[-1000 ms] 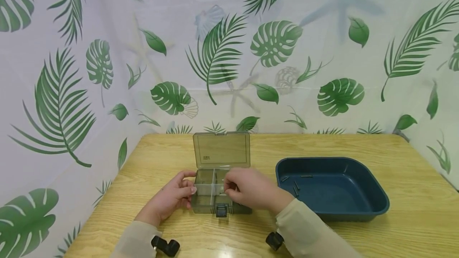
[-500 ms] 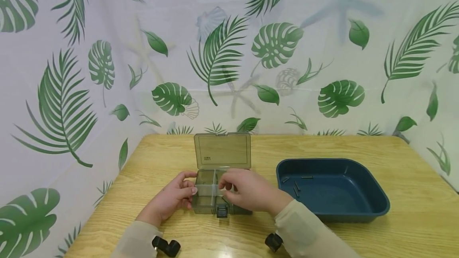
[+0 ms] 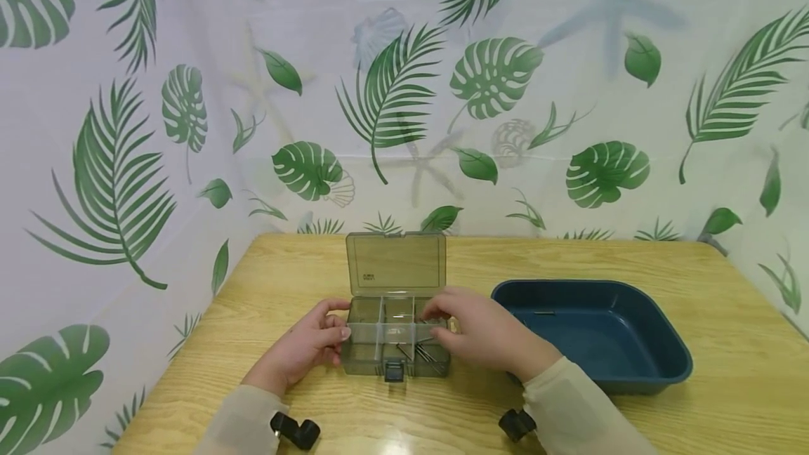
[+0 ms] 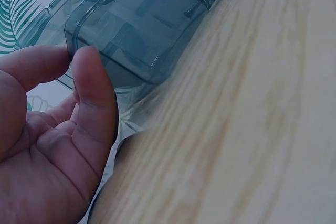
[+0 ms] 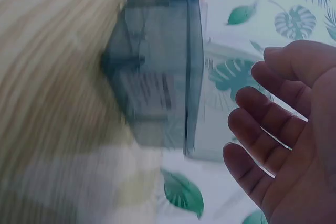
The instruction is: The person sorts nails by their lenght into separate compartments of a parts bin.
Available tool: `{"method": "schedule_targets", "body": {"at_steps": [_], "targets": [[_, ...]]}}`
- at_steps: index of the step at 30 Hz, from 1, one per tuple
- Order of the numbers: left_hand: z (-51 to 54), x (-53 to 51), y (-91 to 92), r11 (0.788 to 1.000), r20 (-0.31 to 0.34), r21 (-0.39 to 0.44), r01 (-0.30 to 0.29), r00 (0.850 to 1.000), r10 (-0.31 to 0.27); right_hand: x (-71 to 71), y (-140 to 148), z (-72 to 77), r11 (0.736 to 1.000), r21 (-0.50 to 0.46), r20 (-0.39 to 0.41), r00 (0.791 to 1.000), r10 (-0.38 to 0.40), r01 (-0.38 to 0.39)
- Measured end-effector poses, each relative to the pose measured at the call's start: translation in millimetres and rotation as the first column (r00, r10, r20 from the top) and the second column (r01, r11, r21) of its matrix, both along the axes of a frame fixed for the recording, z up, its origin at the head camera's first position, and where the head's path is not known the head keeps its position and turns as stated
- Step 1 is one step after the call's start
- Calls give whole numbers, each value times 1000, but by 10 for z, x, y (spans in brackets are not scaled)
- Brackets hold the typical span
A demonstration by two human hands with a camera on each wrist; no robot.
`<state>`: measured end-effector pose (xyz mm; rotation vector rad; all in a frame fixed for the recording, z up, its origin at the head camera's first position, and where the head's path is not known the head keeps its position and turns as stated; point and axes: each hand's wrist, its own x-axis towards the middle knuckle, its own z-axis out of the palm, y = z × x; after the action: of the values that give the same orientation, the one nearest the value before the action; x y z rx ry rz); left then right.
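A translucent grey compartment box (image 3: 363,357) stands on the wooden table, its lid (image 3: 397,263) raised at the back. My left hand (image 3: 310,339) grips the box's left side; the left wrist view shows the thumb and forefinger at its corner. Over the right compartments is my right hand (image 3: 483,328), its fingers loosely bent and nothing visible between them. Several thin dark screws (image 3: 428,355) lie in the front right compartment, and another screw (image 3: 403,350) is in the front middle one. The right hand covers part of the back right compartment.
A dark blue tray (image 3: 679,364) stands right of the box, with a screw (image 3: 543,313) near its back wall; the right forearm hides its left part. The wooden table (image 3: 354,420) meets a leaf-patterned cloth (image 3: 404,90) behind and at the sides.
My right hand has moved right from the middle compartments, and its fingers have opened. The screws at the front right of the box now show. The left hand keeps its grip.
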<state>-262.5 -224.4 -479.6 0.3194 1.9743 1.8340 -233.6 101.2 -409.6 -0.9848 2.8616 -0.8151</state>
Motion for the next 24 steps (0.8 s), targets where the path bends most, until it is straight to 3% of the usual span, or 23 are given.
{"method": "schedule_targets", "body": {"at_steps": [9, 12, 18, 24], "targets": [[-11, -11, -22, 1000, 1, 2, 4, 1000, -4, 105, 590, -8, 996, 37, -75, 994, -83, 86], [-15, -18, -20, 1000, 7, 1, -5, 1000, 5, 160, 790, -27, 992, 38, -61, 991, -116, 119], [-26, -22, -36, 1000, 19, -9, -24, 1000, 24, 216, 1098, -99, 981, 66, 31, 982, -187, 185], [-21, -16, -16, 1000, 14, -4, -7, 1000, 7, 136, 1247, -172, 967, 122, 181, 953, -245, 225]]}}
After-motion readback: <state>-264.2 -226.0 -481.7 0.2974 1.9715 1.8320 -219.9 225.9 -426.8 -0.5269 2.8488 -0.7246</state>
